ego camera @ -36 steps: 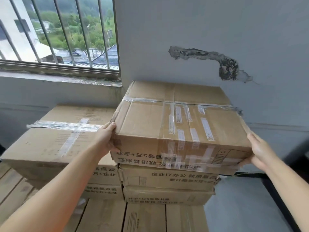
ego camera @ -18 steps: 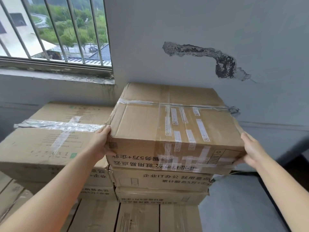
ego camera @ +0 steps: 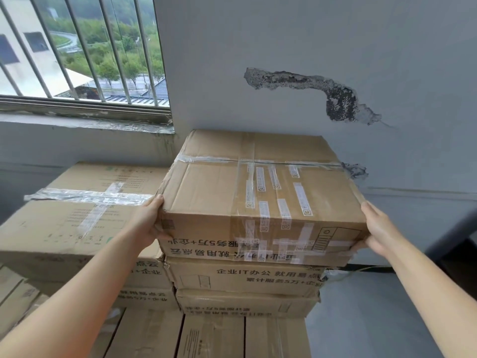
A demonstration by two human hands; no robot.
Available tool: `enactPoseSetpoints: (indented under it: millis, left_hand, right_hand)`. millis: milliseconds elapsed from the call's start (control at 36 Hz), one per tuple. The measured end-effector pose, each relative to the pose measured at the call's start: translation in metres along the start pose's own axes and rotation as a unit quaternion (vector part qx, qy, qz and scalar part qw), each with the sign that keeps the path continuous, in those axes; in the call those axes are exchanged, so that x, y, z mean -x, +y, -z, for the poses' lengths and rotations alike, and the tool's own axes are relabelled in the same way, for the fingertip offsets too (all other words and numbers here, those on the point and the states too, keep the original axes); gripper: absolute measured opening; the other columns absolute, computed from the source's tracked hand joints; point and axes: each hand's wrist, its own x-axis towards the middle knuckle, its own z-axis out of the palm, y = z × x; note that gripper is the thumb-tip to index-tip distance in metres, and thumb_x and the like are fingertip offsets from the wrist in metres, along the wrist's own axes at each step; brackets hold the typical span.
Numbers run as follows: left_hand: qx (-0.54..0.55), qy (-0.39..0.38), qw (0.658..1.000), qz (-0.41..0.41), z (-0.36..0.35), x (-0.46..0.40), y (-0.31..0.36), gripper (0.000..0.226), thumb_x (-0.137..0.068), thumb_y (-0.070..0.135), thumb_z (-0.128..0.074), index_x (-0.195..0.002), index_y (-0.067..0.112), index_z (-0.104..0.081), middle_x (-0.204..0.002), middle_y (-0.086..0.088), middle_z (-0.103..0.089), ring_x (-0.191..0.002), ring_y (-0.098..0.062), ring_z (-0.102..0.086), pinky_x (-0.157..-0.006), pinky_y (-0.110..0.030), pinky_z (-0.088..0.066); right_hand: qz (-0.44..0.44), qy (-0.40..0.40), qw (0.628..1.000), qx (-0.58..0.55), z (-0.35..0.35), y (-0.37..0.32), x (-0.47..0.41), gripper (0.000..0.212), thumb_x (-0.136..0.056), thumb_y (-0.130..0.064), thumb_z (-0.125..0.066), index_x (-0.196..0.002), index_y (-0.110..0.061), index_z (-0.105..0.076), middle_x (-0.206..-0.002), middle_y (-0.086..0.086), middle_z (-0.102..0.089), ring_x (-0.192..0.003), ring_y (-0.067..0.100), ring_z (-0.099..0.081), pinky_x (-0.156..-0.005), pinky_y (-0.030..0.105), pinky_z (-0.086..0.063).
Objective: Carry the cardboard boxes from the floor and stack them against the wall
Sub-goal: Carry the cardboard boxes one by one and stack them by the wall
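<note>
Head view shows several cardboard boxes already stacked at the wall (ego camera: 296, 47), and the top box (ego camera: 258, 197), gripped at its sides by left hand (ego camera: 147, 223) and right hand (ego camera: 379, 228), looks nearly seated.

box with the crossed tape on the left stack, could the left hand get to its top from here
Probably yes: the box with the crossed tape lies open-topped right beside the left hand, nothing between them, but that hand is busy holding the top box.

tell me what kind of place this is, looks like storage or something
Probably a bare storage room in an upper storey: taped cardboard boxes stacked against a grey wall with a patch of broken plaster, and a barred window looking down on rooftops.
</note>
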Motion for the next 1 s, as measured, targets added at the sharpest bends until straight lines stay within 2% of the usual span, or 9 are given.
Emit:
enactPoseSetpoints:
  millis: [83,250,361,528,611,722,778,889,1000]
  left_hand:
    - [0.005,0.004,1.0,0.001,-0.002,0.003,0.002,0.034,-0.103,0.032,-0.04,-0.135,0.022,-0.045,-0.101,0.002,-0.052,-0.088,-0.023,-0.052,-0.044,-0.058,-0.048]
    - [0.0,0.017,1.0,0.002,-0.002,0.007,0.004,0.034,-0.102,0.031,-0.043,-0.134,0.021,-0.046,-0.122,-0.003,-0.046,-0.111,-0.029,-0.044,-0.047,-0.062,-0.049]
    - [-0.02,0.026,0.999,-0.016,-0.002,0.015,0.004,0.032,-0.103,0.03,-0.039,-0.132,0.022,-0.05,-0.124,-0.005,-0.048,-0.118,-0.028,-0.045,-0.072,-0.061,-0.052]
    - [-0.18,0.077,0.957,-0.214,0.005,0.059,-0.011,0.046,-0.102,0.025,-0.043,-0.146,0.02,-0.035,-0.146,-0.006,-0.043,-0.129,-0.018,-0.042,-0.106,-0.044,-0.038]
    - [-0.22,0.064,0.925,-0.304,0.009,0.088,-0.029,0.046,-0.1,0.02,-0.047,-0.144,0.021,-0.038,-0.136,0.005,-0.049,-0.123,-0.002,-0.045,-0.101,-0.024,-0.037]
    - [-0.199,0.013,0.928,-0.316,0.012,0.121,-0.058,0.043,-0.097,0.014,-0.048,-0.137,0.03,-0.043,-0.125,0.021,-0.051,-0.111,0.022,-0.047,-0.085,0.003,-0.037]
    - [-0.184,0.006,0.933,-0.31,0.01,0.135,-0.075,0.042,-0.097,0.012,-0.048,-0.129,0.039,-0.046,-0.124,0.018,-0.054,-0.113,0.016,-0.05,-0.085,0.002,-0.038]
    - [-0.18,-0.024,0.948,-0.263,0.002,0.156,-0.114,0.042,-0.097,0.011,-0.051,-0.133,0.031,-0.048,-0.128,0.006,-0.059,-0.118,0.002,-0.054,-0.09,-0.007,-0.044]
    - [-0.173,-0.064,0.964,-0.19,-0.006,0.172,-0.147,0.038,-0.093,0.034,-0.056,-0.13,0.034,-0.049,-0.124,0.007,-0.061,-0.115,-0.002,-0.058,-0.098,-0.032,-0.048]
  right_hand:
    - [0.004,-0.002,1.0,0.008,-0.003,-0.003,-0.002,0.043,-0.104,-0.035,-0.028,-0.142,-0.018,-0.041,-0.138,0.012,-0.051,-0.124,0.034,-0.049,-0.1,0.065,-0.035]
    - [0.002,-0.012,1.0,0.007,-0.002,0.001,-0.001,0.044,-0.104,-0.035,-0.028,-0.142,-0.016,-0.039,-0.141,0.012,-0.049,-0.127,0.031,-0.047,-0.108,0.061,-0.031]
    - [-0.013,-0.025,0.999,0.02,0.004,0.003,0.008,0.052,-0.101,-0.044,-0.034,-0.147,-0.021,-0.033,-0.147,0.005,-0.042,-0.135,0.031,-0.038,-0.106,0.065,-0.03]
    - [0.127,0.016,0.967,0.218,0.018,0.023,0.056,0.063,-0.098,-0.044,-0.041,-0.152,-0.029,-0.012,-0.159,-0.003,-0.018,-0.145,0.019,-0.02,-0.116,0.046,-0.022]
    - [0.213,-0.034,0.952,0.218,0.014,0.038,0.101,0.061,-0.097,-0.035,-0.045,-0.151,-0.034,-0.016,-0.151,-0.015,-0.024,-0.141,0.003,-0.021,-0.111,0.028,-0.021]
    - [0.215,-0.089,0.951,0.204,0.003,0.072,0.143,0.056,-0.095,-0.026,-0.05,-0.137,-0.049,-0.021,-0.147,-0.022,-0.027,-0.13,-0.012,-0.029,-0.107,0.025,-0.028]
    - [0.183,-0.108,0.96,0.182,0.0,0.092,0.156,0.052,-0.093,-0.028,-0.05,-0.131,-0.051,-0.023,-0.148,-0.022,-0.03,-0.124,-0.02,-0.032,-0.103,0.019,-0.03]
    - [0.111,-0.12,0.973,0.161,0.0,0.128,0.177,0.054,-0.084,-0.04,-0.049,-0.13,-0.052,-0.023,-0.142,-0.022,-0.036,-0.129,-0.005,-0.038,-0.086,-0.001,-0.036]
    - [0.067,-0.098,0.983,0.143,0.006,0.159,0.199,0.052,-0.091,-0.03,-0.05,-0.133,-0.046,-0.025,-0.138,-0.018,-0.042,-0.125,-0.005,-0.043,-0.08,-0.004,-0.036]
